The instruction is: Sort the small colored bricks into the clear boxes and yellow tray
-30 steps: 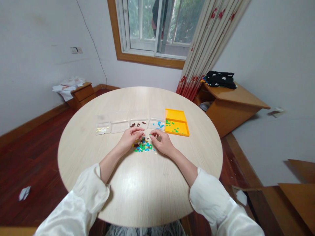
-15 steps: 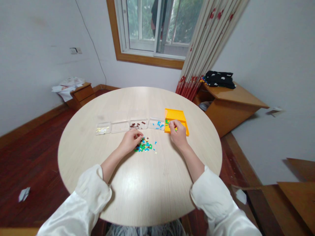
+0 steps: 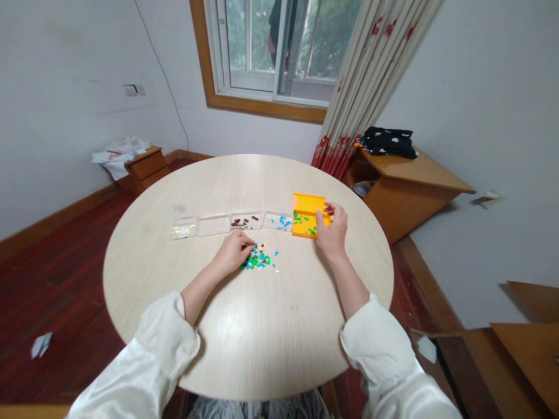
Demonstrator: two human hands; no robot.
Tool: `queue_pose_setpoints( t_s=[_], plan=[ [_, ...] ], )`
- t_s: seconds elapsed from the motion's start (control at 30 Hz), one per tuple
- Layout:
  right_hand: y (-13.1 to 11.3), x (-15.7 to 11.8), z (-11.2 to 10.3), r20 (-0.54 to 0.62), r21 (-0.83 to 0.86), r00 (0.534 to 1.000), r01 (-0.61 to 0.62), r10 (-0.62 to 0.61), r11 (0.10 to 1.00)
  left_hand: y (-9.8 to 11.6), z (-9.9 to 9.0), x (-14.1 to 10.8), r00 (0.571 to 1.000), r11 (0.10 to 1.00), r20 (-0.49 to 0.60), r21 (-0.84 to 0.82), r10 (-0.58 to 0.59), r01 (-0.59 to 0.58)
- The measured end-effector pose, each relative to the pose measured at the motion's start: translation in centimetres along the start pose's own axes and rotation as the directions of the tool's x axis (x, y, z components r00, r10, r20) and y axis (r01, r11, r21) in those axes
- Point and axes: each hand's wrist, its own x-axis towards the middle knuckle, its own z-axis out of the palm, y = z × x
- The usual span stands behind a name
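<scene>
A mixed pile of small green, blue, yellow and brown pieces [image 3: 258,258] lies on the round table. My left hand [image 3: 234,254] is at the pile's left edge, its fingertips pinched together on something too small to make out. An open yellow box [image 3: 309,203] holds several green pieces [image 3: 301,218]. Over its right side is my right hand [image 3: 333,231], thumb and fingers apart, with nothing between them. To the left stand clear boxes: one with blue pieces [image 3: 283,222], one with brown pieces [image 3: 240,223], one without visible pieces [image 3: 213,226], and one with pale yellow pieces [image 3: 183,230].
The round table [image 3: 253,326] stands below a window. A wooden cabinet [image 3: 414,174] with a black cloth [image 3: 390,142] is at the right, beside a curtain [image 3: 371,64]. At the left, papers [image 3: 120,154] lie on a small wooden stand [image 3: 149,166].
My right hand has moved to the right over the yellow box and its fingers have spread, so more green pieces show. My left hand has barely moved.
</scene>
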Motion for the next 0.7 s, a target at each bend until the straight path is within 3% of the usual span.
queue_pose_setpoints(
  t_s=[0.23,0.43,0.53,0.6,0.7],
  plan=[
    [-0.3,-0.2,0.3,0.065,0.083,0.997,-0.043,0.037,0.996,-0.3,0.2,0.2,0.996,0.985,-0.084,-0.171,-0.011,-0.004],
    [-0.7,-0.6,0.6,0.094,0.121,0.995,-0.036,0.024,0.992,0.3,0.0,0.1,0.994,0.987,-0.107,-0.157,-0.029,0.012],
    [-1.1,-1.0,0.9,0.129,0.135,0.992,-0.023,0.005,0.991,0.9,-0.2,0.1,0.989,0.977,-0.115,-0.201,-0.097,0.073],
    [-1.3,-1.3,1.2,0.154,0.142,0.988,-0.013,-0.009,0.99,1.2,-0.3,0.2,0.976,0.93,-0.097,-0.337,-0.193,0.15],
    [-1.4,-1.5,1.5,0.185,0.158,0.983,-0.011,-0.018,0.987,1.5,-0.6,0.4,0.944,0.743,-0.038,-0.628,-0.326,0.232]
  ],
)
